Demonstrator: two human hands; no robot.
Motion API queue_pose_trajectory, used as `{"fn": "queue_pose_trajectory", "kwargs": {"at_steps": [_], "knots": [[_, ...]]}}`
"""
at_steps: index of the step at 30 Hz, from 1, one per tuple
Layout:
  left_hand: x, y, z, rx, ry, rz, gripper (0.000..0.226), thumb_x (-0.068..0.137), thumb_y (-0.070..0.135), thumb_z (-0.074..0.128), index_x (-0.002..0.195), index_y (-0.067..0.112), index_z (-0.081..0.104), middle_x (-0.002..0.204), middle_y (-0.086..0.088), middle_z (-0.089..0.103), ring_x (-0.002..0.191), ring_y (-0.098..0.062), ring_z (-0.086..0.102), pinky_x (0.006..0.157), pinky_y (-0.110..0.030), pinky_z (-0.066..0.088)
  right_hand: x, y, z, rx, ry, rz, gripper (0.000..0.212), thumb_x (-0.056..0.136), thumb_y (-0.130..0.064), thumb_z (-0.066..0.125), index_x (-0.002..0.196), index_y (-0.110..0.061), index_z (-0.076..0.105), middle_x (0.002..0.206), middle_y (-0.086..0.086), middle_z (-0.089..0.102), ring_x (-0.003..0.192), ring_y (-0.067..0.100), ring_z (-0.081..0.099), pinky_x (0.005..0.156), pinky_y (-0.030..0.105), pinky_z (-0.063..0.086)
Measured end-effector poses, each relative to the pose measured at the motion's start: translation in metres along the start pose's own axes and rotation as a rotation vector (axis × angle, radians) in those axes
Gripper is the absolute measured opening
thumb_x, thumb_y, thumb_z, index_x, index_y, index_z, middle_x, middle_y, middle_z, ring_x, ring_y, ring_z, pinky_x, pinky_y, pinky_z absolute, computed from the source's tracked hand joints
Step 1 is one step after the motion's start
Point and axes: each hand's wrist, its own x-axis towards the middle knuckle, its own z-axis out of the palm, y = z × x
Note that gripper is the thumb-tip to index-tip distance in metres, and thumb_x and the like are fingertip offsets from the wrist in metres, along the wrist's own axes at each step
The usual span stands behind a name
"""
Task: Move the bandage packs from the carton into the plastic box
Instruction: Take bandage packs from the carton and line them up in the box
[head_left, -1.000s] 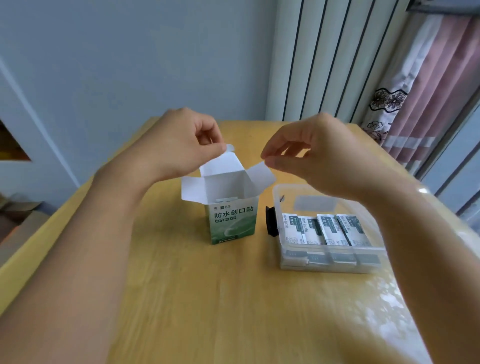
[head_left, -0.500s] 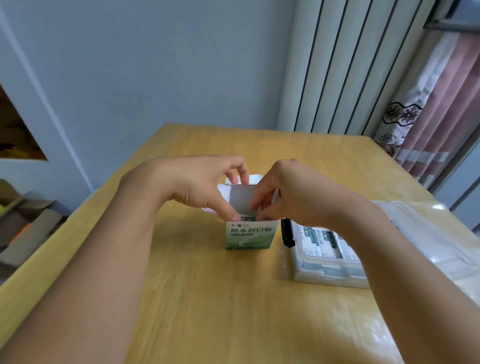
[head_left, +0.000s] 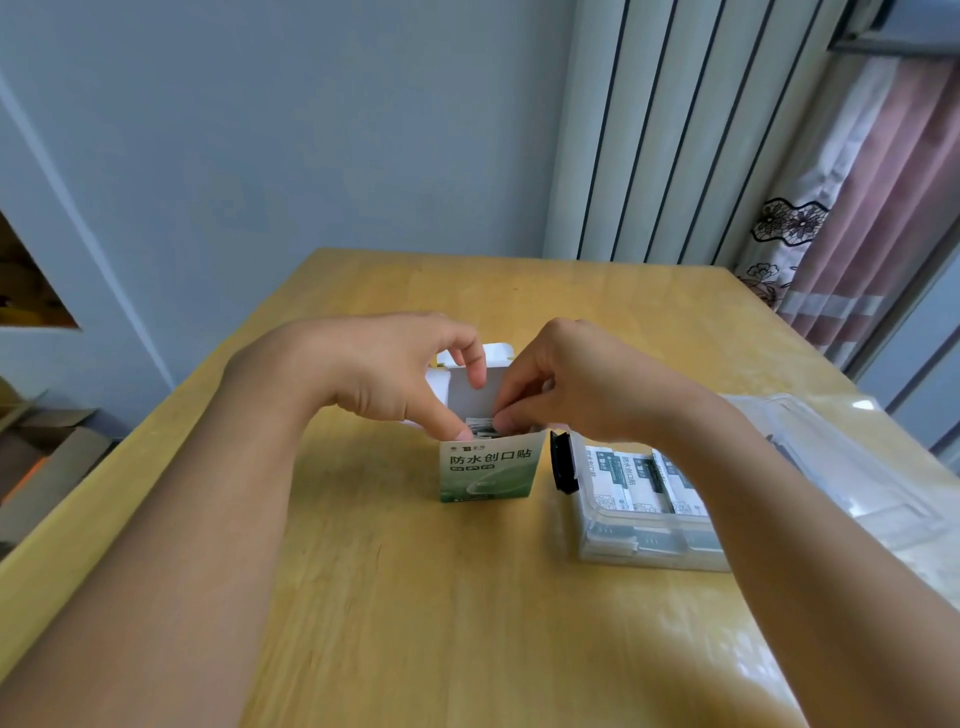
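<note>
Left hand (head_left: 395, 374) grips the open top of the green-and-white carton (head_left: 488, 470), thumb on the front edge, fingers curled over the raised back flap. Carton upright on the wooden table (head_left: 415, 597), directly under both hands. Right hand (head_left: 576, 384) pinches bandage packs (head_left: 480, 427) at the carton mouth. Plastic box (head_left: 649, 540), holding packs, lies just right of the carton, below the right wrist.

The carton (head_left: 485, 470) front reads 防水创口贴 in white on green, and the packs (head_left: 631, 480) in the box (head_left: 654, 545) carry the same characters, smaller.
</note>
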Motion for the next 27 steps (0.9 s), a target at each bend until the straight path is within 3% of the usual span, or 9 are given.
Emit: {"fn": "queue_pose_trajectory", "kwargs": {"at_steps": [4, 12, 17, 21, 23, 25, 27], "knots": [[0.002, -0.002, 0.000, -0.005, 0.014, 0.016, 0.038, 0.072, 0.047, 0.085, 0.099, 0.049, 0.058, 0.121, 0.028, 0.047, 0.103, -0.010, 0.061, 0.091, -0.043, 0.052, 0.004, 0.004, 0.001, 0.081, 0.000, 0.041, 0.002, 0.080, -0.022, 0.083, 0.080, -0.023, 0.081, 0.066, -0.006, 0.073, 0.054, 0.001, 0.056, 0.052, 0.012, 0.044], [0.005, -0.003, 0.001, -0.019, -0.001, 0.021, 0.036, 0.073, 0.044, 0.085, 0.100, 0.048, 0.060, 0.120, 0.024, 0.050, 0.102, -0.011, 0.064, 0.094, -0.047, 0.051, 0.008, 0.008, 0.002, 0.120, 0.018, 0.055, 0.003, 0.083, -0.020, 0.080, 0.084, -0.021, 0.082, 0.072, -0.004, 0.076, 0.055, -0.002, 0.055, 0.052, 0.010, 0.042], [0.003, -0.001, 0.001, -0.006, 0.009, 0.028, 0.036, 0.074, 0.045, 0.084, 0.100, 0.049, 0.060, 0.121, 0.026, 0.049, 0.104, -0.007, 0.061, 0.094, -0.043, 0.050, 0.008, 0.008, 0.004, -0.065, 0.096, -0.013, 0.010, 0.087, -0.014, 0.073, 0.090, -0.019, 0.081, 0.073, -0.005, 0.076, 0.066, 0.010, 0.066, 0.065, 0.023, 0.053], [0.003, -0.001, 0.000, 0.031, 0.005, 0.028, 0.038, 0.073, 0.047, 0.085, 0.100, 0.052, 0.058, 0.119, 0.026, 0.049, 0.105, -0.007, 0.059, 0.092, -0.043, 0.051, 0.008, 0.005, 0.009, -0.190, 0.195, -0.052, 0.011, 0.082, -0.017, 0.077, 0.088, -0.025, 0.081, 0.074, -0.010, 0.072, 0.069, 0.009, 0.066, 0.069, 0.035, 0.058], [0.002, -0.001, -0.001, 0.031, 0.001, 0.013, 0.040, 0.072, 0.048, 0.084, 0.101, 0.054, 0.057, 0.122, 0.027, 0.049, 0.103, -0.009, 0.064, 0.092, -0.045, 0.052, 0.008, 0.005, 0.007, -0.162, 0.207, -0.065, 0.008, 0.082, -0.017, 0.079, 0.088, -0.023, 0.081, 0.076, -0.009, 0.074, 0.064, 0.001, 0.063, 0.066, 0.026, 0.054], [0.001, -0.001, -0.001, 0.034, 0.000, -0.010, 0.043, 0.072, 0.052, 0.083, 0.104, 0.054, 0.055, 0.126, 0.027, 0.047, 0.104, -0.011, 0.066, 0.094, -0.045, 0.053, 0.006, 0.005, 0.000, -0.108, 0.247, -0.067, 0.003, 0.084, -0.018, 0.079, 0.086, -0.019, 0.080, 0.078, -0.009, 0.073, 0.057, -0.008, 0.058, 0.057, 0.007, 0.041], [0.000, -0.001, -0.003, 0.038, 0.009, -0.028, 0.045, 0.072, 0.057, 0.081, 0.106, 0.054, 0.053, 0.131, 0.027, 0.045, 0.110, -0.009, 0.063, 0.096, -0.043, 0.051, 0.004, 0.007, -0.010, -0.034, 0.308, -0.053, 0.001, 0.085, -0.021, 0.078, 0.084, -0.020, 0.078, 0.079, -0.012, 0.072, 0.053, -0.011, 0.056, 0.050, 0.006, 0.038]]}}
